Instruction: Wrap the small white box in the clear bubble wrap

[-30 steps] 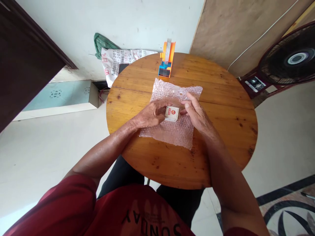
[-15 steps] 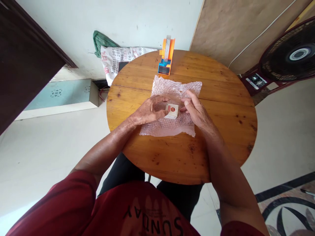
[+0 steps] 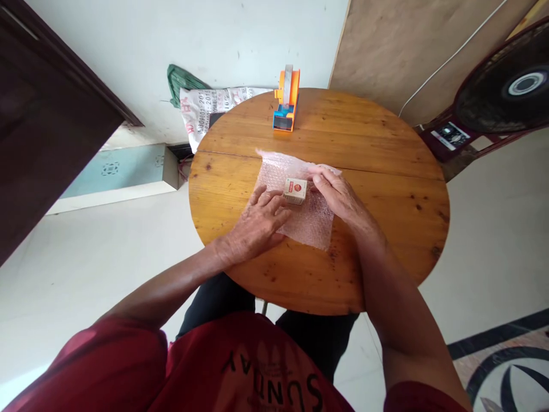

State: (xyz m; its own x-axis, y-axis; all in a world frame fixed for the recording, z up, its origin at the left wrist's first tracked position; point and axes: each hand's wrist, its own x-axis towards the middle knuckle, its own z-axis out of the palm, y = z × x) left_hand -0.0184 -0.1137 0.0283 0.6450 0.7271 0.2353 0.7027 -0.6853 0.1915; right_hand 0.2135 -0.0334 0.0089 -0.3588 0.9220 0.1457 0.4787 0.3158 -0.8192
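Observation:
A small cream box with red print sits upright on a sheet of bubble wrap spread over the round wooden table. My left hand lies over the sheet's left and near side. Its fingers are apart and stretched out, with the fingertips close to the box's left side. At the box's right, my right hand has its thumb and fingers drawn together at the sheet's far right edge. Part of the wrap is hidden beneath both hands.
An orange and blue tape dispenser with a tape roll stands at the table's far side. A printed white sack and green bag lie behind, against the wall. A dark fan stands at the right.
The bubble wrap has turned on the table and its far edge has come nearer. My left hand has moved back from the box toward me; my right hand's fingers have come closer together.

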